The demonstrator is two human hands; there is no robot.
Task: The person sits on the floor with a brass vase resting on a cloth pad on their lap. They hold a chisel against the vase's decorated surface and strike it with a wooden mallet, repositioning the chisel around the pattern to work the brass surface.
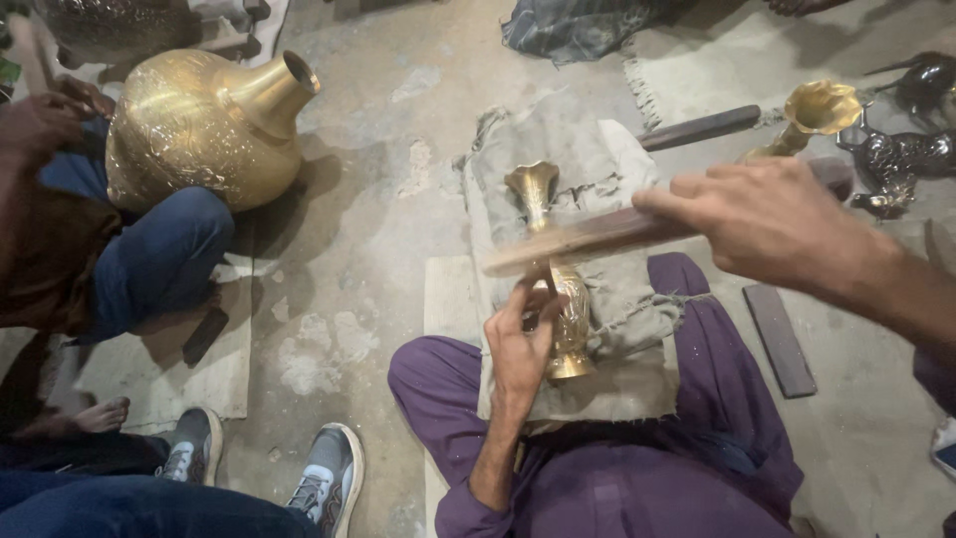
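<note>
On the grey cloth (597,179) spread over the person's lap, the left hand (518,344) is gripping a small brass vase (558,279) by its body, while the right hand (767,219) is clenching a wooden stick (578,241) laid across the vase's neck. A co-worker beside is holding a large brass pot (199,125).

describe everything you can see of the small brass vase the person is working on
The small brass vase looks like shiny golden metal, with a flared scalloped mouth, narrow neck, engraved belly and round foot. It lies tilted on a grey cloth over the lap, mouth pointing away. The left hand grips its body; a wooden stick in the right hand crosses its neck.
</note>
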